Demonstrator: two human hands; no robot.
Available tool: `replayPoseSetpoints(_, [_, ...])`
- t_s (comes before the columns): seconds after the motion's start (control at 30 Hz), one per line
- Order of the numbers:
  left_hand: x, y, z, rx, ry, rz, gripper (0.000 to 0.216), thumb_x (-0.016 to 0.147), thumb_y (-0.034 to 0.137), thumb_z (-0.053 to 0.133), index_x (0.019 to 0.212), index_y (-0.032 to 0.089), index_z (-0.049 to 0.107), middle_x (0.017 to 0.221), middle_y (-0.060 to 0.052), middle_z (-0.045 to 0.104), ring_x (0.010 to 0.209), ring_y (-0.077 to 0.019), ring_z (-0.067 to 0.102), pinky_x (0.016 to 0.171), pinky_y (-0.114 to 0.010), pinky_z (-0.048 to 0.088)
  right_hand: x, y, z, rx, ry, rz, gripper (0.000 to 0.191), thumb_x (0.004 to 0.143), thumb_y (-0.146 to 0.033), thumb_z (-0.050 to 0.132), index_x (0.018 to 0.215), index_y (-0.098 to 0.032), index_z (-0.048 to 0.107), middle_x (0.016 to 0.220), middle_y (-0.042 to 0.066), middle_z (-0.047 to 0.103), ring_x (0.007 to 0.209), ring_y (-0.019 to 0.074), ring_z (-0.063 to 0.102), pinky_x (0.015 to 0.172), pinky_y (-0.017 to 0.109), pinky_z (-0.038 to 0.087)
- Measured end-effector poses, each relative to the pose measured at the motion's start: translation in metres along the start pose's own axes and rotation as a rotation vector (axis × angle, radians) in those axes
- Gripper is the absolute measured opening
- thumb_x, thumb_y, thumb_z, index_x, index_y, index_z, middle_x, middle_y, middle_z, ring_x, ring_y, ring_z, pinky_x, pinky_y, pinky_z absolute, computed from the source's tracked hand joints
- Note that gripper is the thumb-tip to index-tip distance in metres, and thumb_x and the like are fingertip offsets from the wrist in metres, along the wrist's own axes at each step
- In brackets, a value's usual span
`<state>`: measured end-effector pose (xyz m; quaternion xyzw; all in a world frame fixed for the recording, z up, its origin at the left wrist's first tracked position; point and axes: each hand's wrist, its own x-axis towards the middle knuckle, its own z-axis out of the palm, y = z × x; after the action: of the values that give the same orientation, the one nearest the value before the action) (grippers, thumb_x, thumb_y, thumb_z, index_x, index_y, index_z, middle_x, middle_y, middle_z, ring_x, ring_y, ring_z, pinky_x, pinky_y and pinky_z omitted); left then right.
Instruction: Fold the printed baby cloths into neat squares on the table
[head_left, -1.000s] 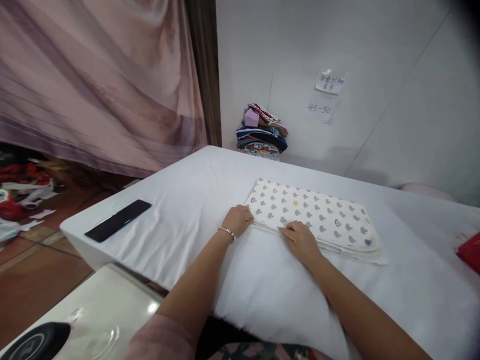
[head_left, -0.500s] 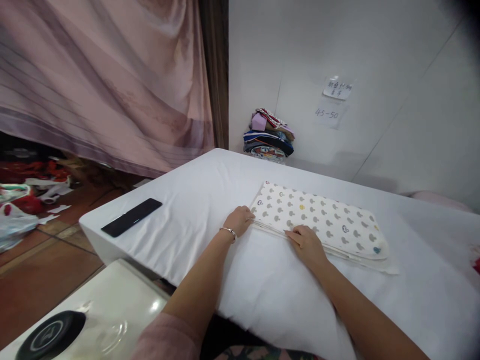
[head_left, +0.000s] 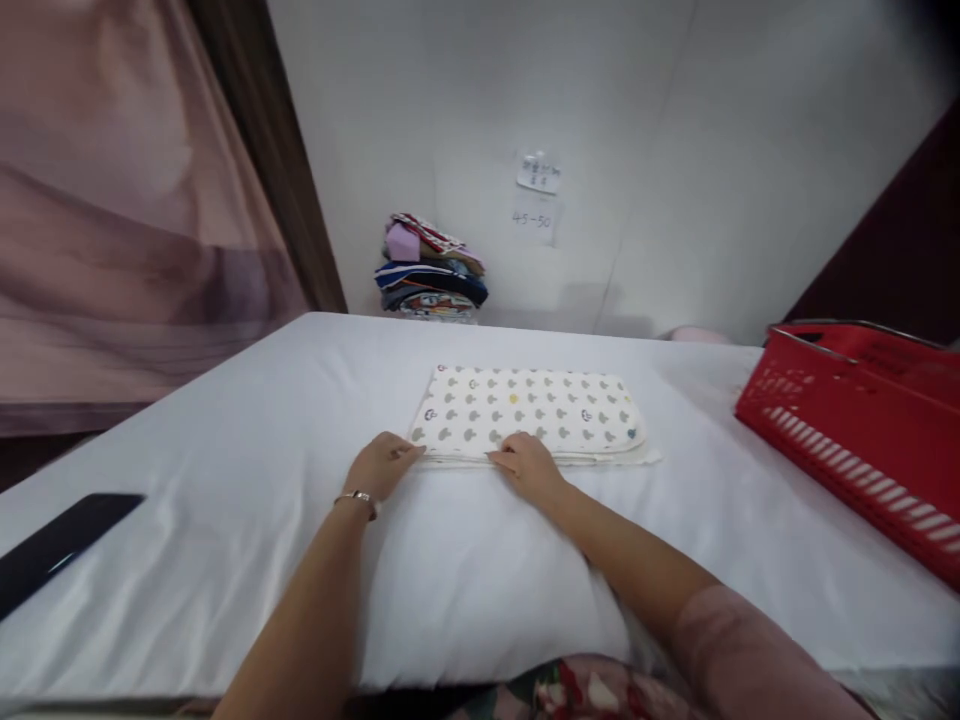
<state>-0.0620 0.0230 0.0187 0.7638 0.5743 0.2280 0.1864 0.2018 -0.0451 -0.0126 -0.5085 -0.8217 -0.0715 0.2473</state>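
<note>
A white folded cloth (head_left: pixel 547 410) printed with rows of small grey mouse-head-like shapes lies flat on the white-covered table (head_left: pixel 225 420). Its layers show along the front edge. At its front left corner, my left hand (head_left: pixel 380 466) has thumb and fingers pinched on the edge; a bracelet (head_left: pixel 358 497) circles that wrist. My right hand (head_left: pixel 531 464) grips the same front edge nearer the middle, fingers curled over the top. The fingertips of both hands are partly hidden by the cloth and the hands.
A red plastic basket (head_left: pixel 862 440) stands on the table at the right. To the left lies a black phone-like slab (head_left: pixel 67 540). Stacked folded clothes (head_left: pixel 431 270) sit by the back wall, where paper notes (head_left: pixel 536 205) hang. A pink curtain (head_left: pixel 135 200) drapes at the left.
The view has swung to the right, bringing the red basket into sight and taking the floor and white machine out. Both hands keep their places on the cloth.
</note>
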Motion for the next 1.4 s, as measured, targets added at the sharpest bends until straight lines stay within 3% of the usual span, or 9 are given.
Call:
replayPoseSetpoints(0.07, [0.002,0.010,0.001,0.097,0.100,0.014,0.034,0.076,0.048,0.049,0.067,0.021,0.065,0.084,-0.004,0.060,0.080,-0.0198,0.056,0.072,-0.030,0.043,0.001,0.002,0.001,-0.002,-0.011,0.006,0.021,0.086,-0.020,0.048,0.096,-0.026,0.066,0.086,0.004,0.054,0.078,0.0157,0.042,0.070,0.028,0.031])
replayPoseSetpoints(0.17, [0.003,0.033,0.010,0.187,0.251,0.207,0.030,0.080,0.041,0.046,0.071,0.020,0.064,0.089,-0.007,0.060,0.091,-0.0238,0.053,0.082,-0.035,0.041,0.001,0.001,0.002,-0.010,-0.029,0.018,0.022,0.086,-0.020,0.048,0.097,-0.028,0.066,0.085,0.003,0.054,0.079,0.0162,0.043,0.070,0.029,0.032])
replayPoseSetpoints(0.33, [0.006,0.058,0.038,0.191,0.127,0.486,0.025,0.083,0.031,0.041,0.082,0.020,0.063,0.092,-0.007,0.060,0.091,-0.0216,0.052,0.083,-0.034,0.041,0.002,-0.003,-0.006,0.051,-0.026,0.049,0.023,0.086,-0.019,0.049,0.100,-0.026,0.065,0.087,0.004,0.057,0.083,0.0165,0.046,0.072,0.030,0.035])
replayPoseSetpoints(0.57, [0.005,0.050,0.046,0.108,0.049,0.453,0.028,0.084,0.033,0.039,0.076,0.020,0.062,0.081,-0.004,0.060,0.082,-0.0196,0.052,0.078,-0.033,0.041,-0.037,0.027,-0.050,0.211,-0.003,0.049,0.024,0.087,-0.019,0.045,0.100,-0.021,0.065,0.104,0.004,0.062,0.095,0.0142,0.053,0.086,0.029,0.041])
replayPoseSetpoints(0.83, [0.008,0.051,0.044,0.059,0.014,0.386,0.026,0.082,0.034,0.041,0.073,0.021,0.062,0.079,-0.003,0.059,0.082,-0.0195,0.053,0.076,-0.033,0.041,-0.133,0.103,-0.108,-0.012,0.060,0.363,0.025,0.087,-0.025,0.044,0.099,-0.024,0.066,0.108,0.005,0.063,0.100,0.0181,0.056,0.089,0.037,0.044])
replayPoseSetpoints(0.97, [0.007,0.051,0.045,0.062,0.021,0.384,0.024,0.081,0.032,0.042,0.073,0.021,0.062,0.079,-0.003,0.060,0.082,-0.0191,0.053,0.075,-0.032,0.041,-0.154,0.122,-0.122,-0.043,0.075,0.477,0.025,0.086,-0.025,0.043,0.094,-0.023,0.067,0.101,0.005,0.065,0.095,0.0189,0.058,0.086,0.036,0.046])
replayPoseSetpoints(1.13, [0.006,0.054,0.044,0.057,0.032,0.384,0.024,0.081,0.030,0.043,0.072,0.020,0.063,0.078,-0.004,0.059,0.081,-0.0192,0.053,0.075,-0.032,0.041,-0.130,0.114,-0.114,-0.072,0.216,0.482,0.025,0.086,-0.028,0.044,0.095,-0.020,0.066,0.104,0.007,0.063,0.099,0.0197,0.055,0.088,0.036,0.045])
replayPoseSetpoints(1.3, [0.003,0.052,0.045,0.048,0.043,0.402,0.024,0.082,0.030,0.043,0.073,0.020,0.063,0.080,-0.004,0.060,0.081,-0.0190,0.052,0.076,-0.032,0.040,-0.087,0.086,-0.097,-0.009,0.091,0.265,0.026,0.088,-0.025,0.042,0.099,-0.022,0.065,0.105,0.006,0.063,0.101,0.0195,0.054,0.089,0.038,0.043])
replayPoseSetpoints(1.4, [0.002,0.049,0.045,0.055,0.044,0.418,0.025,0.083,0.029,0.042,0.076,0.020,0.064,0.081,-0.004,0.060,0.082,-0.0189,0.051,0.076,-0.032,0.040,-0.076,0.079,-0.090,0.054,-0.005,0.271,0.025,0.087,-0.024,0.043,0.098,-0.022,0.066,0.099,0.006,0.065,0.094,0.0191,0.057,0.084,0.036,0.045])
